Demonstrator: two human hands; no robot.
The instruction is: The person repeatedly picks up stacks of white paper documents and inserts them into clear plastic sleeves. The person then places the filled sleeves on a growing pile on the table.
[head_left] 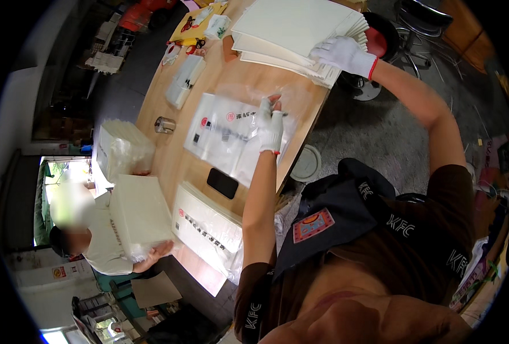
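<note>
My right hand (346, 56), in a white glove with a red cuff, is closed on the near right edge of a stack of white sheets (294, 26). The sheets' edges are fanned out beside it. My left hand (270, 126), gloved with bare fingertips, is over a pile of clear printed plastic bags (214, 129). Its fingers are curled together at the mouth of the top bag, pinching the thin film. Part of that film spreads beyond the fingertips toward the sheets.
On the wooden table (151, 106) are a black phone (222, 183), a glass (164, 125), a white box (186, 80), tape and scissors. Packed sheets (208, 229) lie at the near end. Across the table, a person (102, 229) holds a wrapped stack (141, 212). A stool (375, 43) stands at right.
</note>
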